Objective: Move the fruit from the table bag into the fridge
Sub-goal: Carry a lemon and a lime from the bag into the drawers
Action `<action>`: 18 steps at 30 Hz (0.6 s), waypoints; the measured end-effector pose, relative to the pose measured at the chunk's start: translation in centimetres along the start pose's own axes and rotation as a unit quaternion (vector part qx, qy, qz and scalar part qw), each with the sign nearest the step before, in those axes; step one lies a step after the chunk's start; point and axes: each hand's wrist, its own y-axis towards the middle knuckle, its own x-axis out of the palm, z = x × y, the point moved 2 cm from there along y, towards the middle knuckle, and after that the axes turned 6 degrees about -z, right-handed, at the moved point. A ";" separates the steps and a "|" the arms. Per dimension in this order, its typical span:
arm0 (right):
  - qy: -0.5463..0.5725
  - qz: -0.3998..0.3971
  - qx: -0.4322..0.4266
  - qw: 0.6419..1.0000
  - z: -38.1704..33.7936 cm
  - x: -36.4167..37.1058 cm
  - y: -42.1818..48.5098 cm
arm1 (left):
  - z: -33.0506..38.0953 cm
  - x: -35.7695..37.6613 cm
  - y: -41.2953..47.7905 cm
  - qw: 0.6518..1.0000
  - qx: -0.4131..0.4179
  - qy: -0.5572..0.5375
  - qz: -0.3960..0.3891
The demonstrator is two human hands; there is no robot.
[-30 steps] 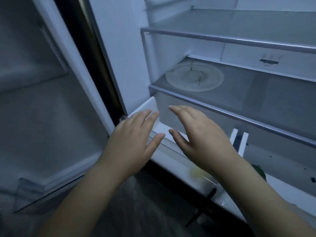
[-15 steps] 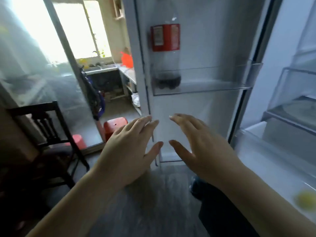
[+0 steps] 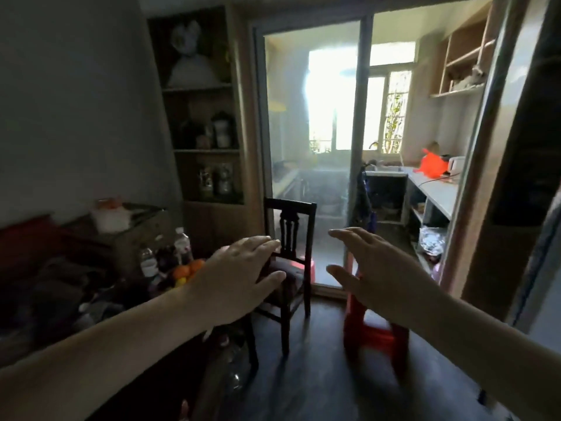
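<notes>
Orange and yellow fruit (image 3: 185, 273) lies in a dark heap on the cluttered table (image 3: 60, 302) at the left; the bag around it is too dark to make out. My left hand (image 3: 239, 278) hovers in mid-air to the right of the fruit, fingers straight, holding nothing. My right hand (image 3: 368, 270) floats beside it, fingers spread and empty. Only the fridge door edge (image 3: 540, 259) shows at the far right; the fridge interior is out of view.
A dark wooden chair (image 3: 288, 256) stands ahead, a red stool (image 3: 368, 326) on the floor below my right hand. Water bottles (image 3: 182, 244) stand on the table. Behind are wall shelves (image 3: 203, 117), a glass sliding door (image 3: 309, 153) and a kitchen counter (image 3: 437, 186).
My view has swung left, away from the open fridge drawer, past the fridge door, to the room with the table. Both hands stayed open and empty in front of me.
</notes>
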 end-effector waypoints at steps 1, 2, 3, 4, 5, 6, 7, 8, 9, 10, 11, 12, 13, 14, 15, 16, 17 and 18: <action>0.009 -0.008 -0.013 1.000 -0.4 0.4 1.2 | -1.2 -0.3 -0.5 1.000 -0.013 0.014 -0.008; 0.014 -0.016 -0.027 0.999 -0.8 0.7 2.3 | -2.2 -0.6 -0.9 0.999 -0.024 0.027 -0.016; 0.012 -0.026 -0.049 0.998 -1.5 1.0 3.8 | -3.6 -1.0 -1.5 0.998 -0.041 0.038 -0.018; 0.004 -0.032 -0.069 0.997 -2.1 1.4 5.2 | -4.8 -1.4 -1.8 0.997 -0.058 0.047 -0.019; -0.003 -0.036 -0.087 0.996 -2.6 1.6 6.5 | -5.9 -1.7 -1.9 0.996 -0.071 0.055 -0.019; -0.005 -0.038 -0.105 0.994 -3.1 1.9 7.8 | -6.9 -2.1 -1.9 0.994 -0.084 0.061 -0.020; -0.004 -0.043 -0.120 0.992 -3.6 2.2 9.0 | -7.8 -2.3 -1.9 0.993 -0.096 0.064 -0.021; -0.004 -0.048 -0.138 0.989 -4.0 2.6 10.2 | -8.6 -2.3 -1.7 0.992 -0.107 0.067 -0.025; -0.007 -0.054 -0.154 0.987 -4.3 3.2 11.2 | -9.3 -2.3 -1.5 0.990 -0.117 0.069 -0.029; -0.012 -0.060 -0.172 0.983 -4.5 3.8 12.2 | -9.8 -2.1 -1.3 0.989 -0.124 0.074 -0.034; -0.019 -0.065 -0.189 0.980 -4.5 4.5 13.2 | -10.2 -1.8 -1.0 0.987 -0.132 0.081 -0.040; -0.023 -0.068 -0.205 0.976 -4.5 5.1 14.2 | -10.6 -1.3 -0.6 0.985 -0.142 0.087 -0.048; -0.023 -0.071 -0.217 0.973 -4.3 5.7 15.0 | -11.0 -0.9 -0.1 0.983 -0.152 0.089 -0.054; -0.020 -0.072 -0.228 0.971 -4.0 6.2 15.9 | -11.4 -0.4 0.6 0.981 -0.162 0.089 -0.057; -0.020 -0.073 -0.238 0.968 -3.6 6.5 16.7 | -11.7 0.0 1.3 0.980 -0.171 0.087 -0.058; -0.021 -0.072 -0.249 0.966 -3.0 6.9 17.5 | -12.1 0.5 2.1 0.979 -0.178 0.084 -0.060; -0.022 -0.074 -0.256 0.963 -2.4 7.2 18.2 | -12.5 1.0 3.0 0.977 -0.184 0.082 -0.063; -0.021 -0.077 -0.264 0.961 -1.8 7.5 18.8 | -12.9 1.7 3.8 0.976 -0.190 0.082 -0.069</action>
